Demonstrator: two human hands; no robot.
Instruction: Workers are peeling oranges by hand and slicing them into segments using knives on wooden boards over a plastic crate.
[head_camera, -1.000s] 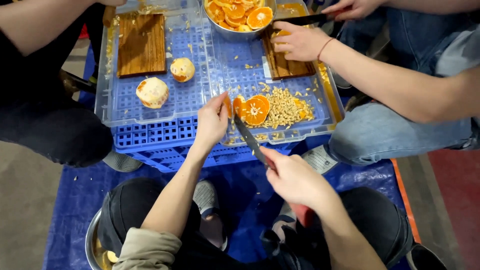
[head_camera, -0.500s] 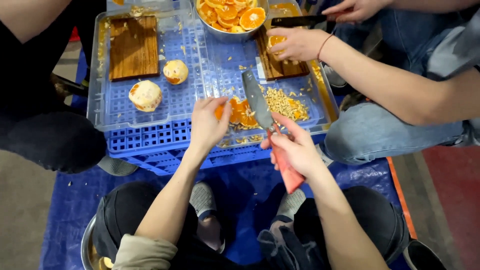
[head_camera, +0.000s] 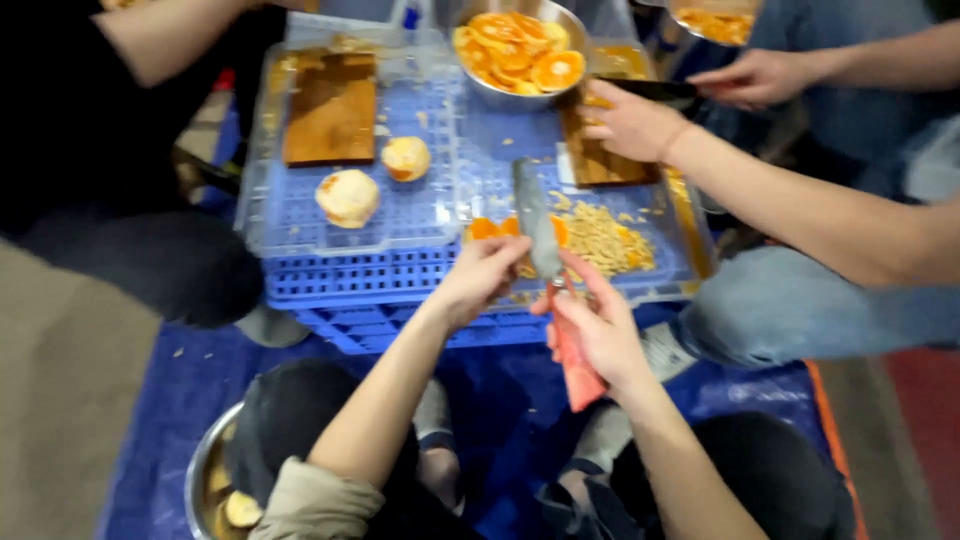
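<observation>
My right hand (head_camera: 596, 325) grips the red handle of a knife (head_camera: 537, 220), whose grey blade points up and away over the blue crate (head_camera: 380, 285). My left hand (head_camera: 482, 278) rests at the crate's near edge, fingers curled on orange slices (head_camera: 487, 229) just left of the blade. Whether it fully holds a slice is blurred. A pile of orange scraps (head_camera: 607, 238) lies to the right of the blade.
Two peeled oranges (head_camera: 348, 196) lie left on a clear tray beside a wooden board (head_camera: 331, 108). A steel bowl of orange halves (head_camera: 520, 52) stands at the back. Other people's hands (head_camera: 636, 122) work at the right board. A steel bowl (head_camera: 212, 488) sits at bottom left.
My right hand has swung the knife from pointing down-right near the crate edge to blade-up over the crate. My left hand stays on the orange slices. The view has shifted slightly.
</observation>
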